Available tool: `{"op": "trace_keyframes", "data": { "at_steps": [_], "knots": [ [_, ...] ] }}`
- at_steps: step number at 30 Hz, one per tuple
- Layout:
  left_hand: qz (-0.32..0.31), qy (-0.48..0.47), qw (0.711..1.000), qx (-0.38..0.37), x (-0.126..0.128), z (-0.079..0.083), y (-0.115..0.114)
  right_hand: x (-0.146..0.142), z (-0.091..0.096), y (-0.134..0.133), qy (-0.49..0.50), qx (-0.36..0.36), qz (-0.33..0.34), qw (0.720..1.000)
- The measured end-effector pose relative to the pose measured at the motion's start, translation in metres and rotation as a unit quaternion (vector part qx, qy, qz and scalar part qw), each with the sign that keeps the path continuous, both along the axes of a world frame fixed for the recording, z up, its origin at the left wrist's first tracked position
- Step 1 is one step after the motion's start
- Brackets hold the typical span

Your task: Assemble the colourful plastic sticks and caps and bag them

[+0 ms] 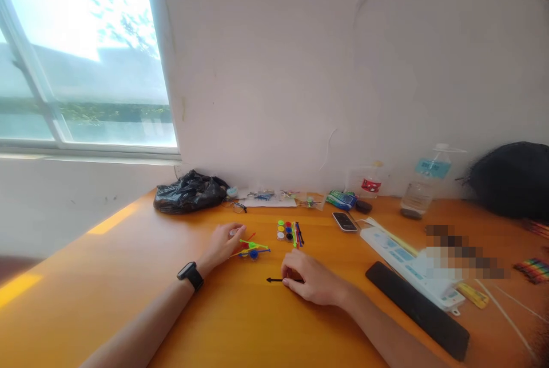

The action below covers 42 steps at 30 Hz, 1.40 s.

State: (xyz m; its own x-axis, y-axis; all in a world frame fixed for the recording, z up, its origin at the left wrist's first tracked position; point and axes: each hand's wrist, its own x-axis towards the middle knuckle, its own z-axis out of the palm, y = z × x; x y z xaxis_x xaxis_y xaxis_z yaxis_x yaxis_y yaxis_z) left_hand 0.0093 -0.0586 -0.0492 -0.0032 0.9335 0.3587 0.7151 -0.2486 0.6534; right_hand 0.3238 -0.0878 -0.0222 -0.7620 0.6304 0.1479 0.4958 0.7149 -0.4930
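Observation:
My left hand [223,244], with a dark watch on the wrist, rests on the table with its fingers curled around a small white round piece [233,233], partly hidden. Just right of it lie small spinners with arrow pointers: a green one [252,246] and a blue one [254,254], with yellow and red parts among them. My right hand [313,277] pinches a black arrow [271,280] that points left, low over the table. Beyond it stand two columns of coloured round caps [281,229], beside a bundle of coloured arrow sticks [296,234].
A black plastic bag [189,192], glasses [238,206] and small bagged parts [309,202] line the wall. To the right are a phone [344,221], a white power strip [390,248], a long black object [416,308] and a water bottle [422,188].

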Motion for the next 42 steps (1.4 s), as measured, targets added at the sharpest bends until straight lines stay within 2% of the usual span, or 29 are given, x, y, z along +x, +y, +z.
{"op": "trace_keyframes", "data": {
  "at_steps": [4, 12, 15, 20, 23, 26, 30, 34, 37, 42],
  "knots": [
    [-0.074, 0.075, 0.994, 0.029, 0.015, 0.005, -0.016, -0.002, -0.001, 0.002, 0.036, 0.013, -0.009, 0.999],
    [-0.166, 0.149, 0.973, 0.051, 0.025, 0.009, -0.025, 0.009, -0.007, 0.023, 0.133, 0.011, -0.149, 0.980],
    [-0.159, 0.162, 0.973, 0.048, 0.024, 0.011, -0.025, 0.020, 0.000, 0.032, 0.102, 0.025, -0.204, 0.973],
    [-0.105, 0.159, 0.978, 0.091, 0.021, 0.008, -0.023, 0.037, 0.014, 0.040, -0.040, 0.009, -0.240, 0.970],
    [-0.099, 0.135, 0.977, 0.136, 0.021, 0.008, -0.022, 0.042, 0.010, 0.040, -0.131, -0.015, -0.226, 0.965],
    [-0.143, 0.098, 0.969, 0.175, 0.025, 0.012, -0.026, 0.036, 0.004, 0.033, -0.145, -0.030, -0.179, 0.973],
    [-0.209, 0.075, 0.957, 0.185, 0.038, 0.018, -0.040, 0.016, 0.001, 0.018, -0.066, -0.067, -0.112, 0.989],
    [-0.255, 0.090, 0.948, 0.169, 0.052, 0.022, -0.052, 0.002, -0.001, 0.009, 0.054, -0.062, -0.063, 0.995],
    [-0.271, 0.100, 0.945, 0.154, 0.056, 0.021, -0.055, -0.002, -0.006, 0.010, 0.132, -0.075, -0.042, 0.988],
    [-0.268, 0.127, 0.943, 0.152, 0.056, 0.015, -0.050, -0.005, -0.013, 0.014, 0.202, -0.178, -0.050, 0.962]
  ]
}}
